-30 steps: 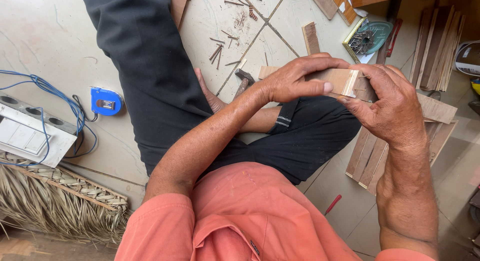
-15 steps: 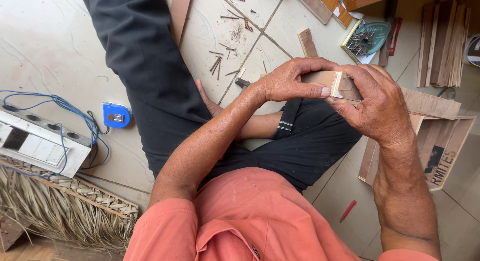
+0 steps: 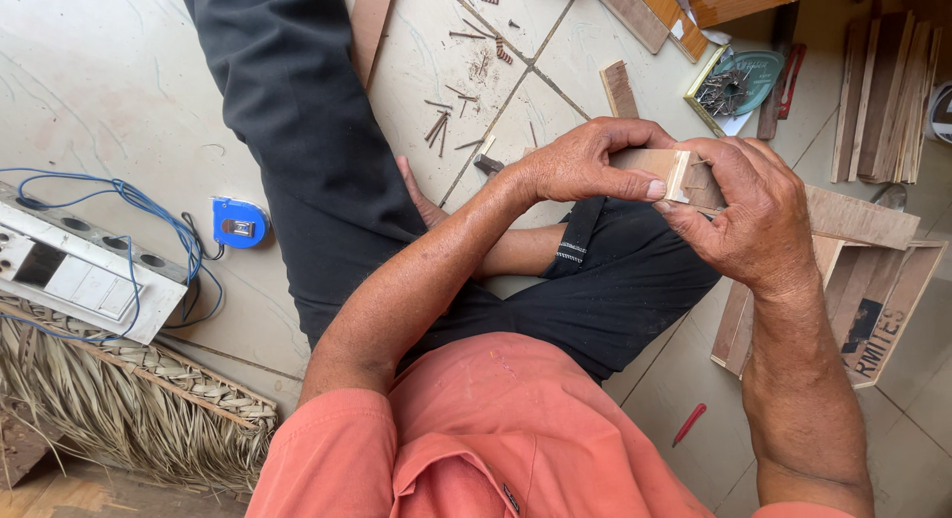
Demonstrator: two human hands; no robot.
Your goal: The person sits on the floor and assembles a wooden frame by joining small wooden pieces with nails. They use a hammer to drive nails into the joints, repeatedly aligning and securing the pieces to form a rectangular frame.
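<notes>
The left hand and the right hand were both clamped on a small wood block, held up in front of the person above the crossed legs in dark trousers and well clear of the tiled floor. The left thumb and fingers pinched the block from its left end; the right hand wrapped the other end, hiding much of it. The block's long axis ran roughly left to right between the two hands, tilted a little downward toward the right hand, with a paler end or joint face showing just beside the left thumb tip. Judging by this, the piece seemed to be mid-way: two bits looked set together, yet whether they were fixed could not be told. Beyond the left hand's knuckles, loose nails lay scattered on the floor, and farther beyond the right hand sat a round tin of nails, untouched. Below and to the right of the right hand lay flat wooden boards, and a blue tape measure lay well off to the left.
</notes>
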